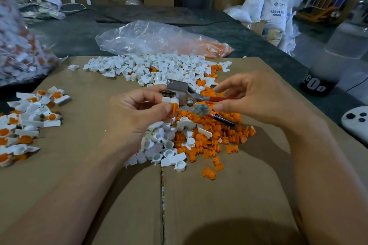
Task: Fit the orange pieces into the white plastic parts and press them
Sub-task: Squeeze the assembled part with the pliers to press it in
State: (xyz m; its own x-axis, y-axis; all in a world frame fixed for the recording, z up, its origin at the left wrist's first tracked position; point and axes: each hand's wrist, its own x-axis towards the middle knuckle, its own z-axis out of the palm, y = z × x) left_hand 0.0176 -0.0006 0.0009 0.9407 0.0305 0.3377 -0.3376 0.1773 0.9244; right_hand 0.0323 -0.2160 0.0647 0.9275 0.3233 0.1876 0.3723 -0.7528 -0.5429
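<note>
My left hand (137,113) pinches a white plastic part (168,99) with an orange piece (174,108) at its lower end, between thumb and fingers. The part sits against the metal head of a pressing tool (180,93) with red handles. My right hand (256,98) hovers around those handles, fingers loosely curved; whether it grips them I cannot tell. Below both hands lies a mixed heap of loose orange pieces (215,135) and white parts (165,145). A larger pile of white parts (151,67) lies farther back.
Everything rests on a flattened cardboard box (219,195). Assembled white-and-orange parts (27,121) lie at the left. A clear plastic bag (151,38) lies behind the piles, a full bag (18,45) at far left. A dark bottle (326,69) and white controller (356,123) sit right.
</note>
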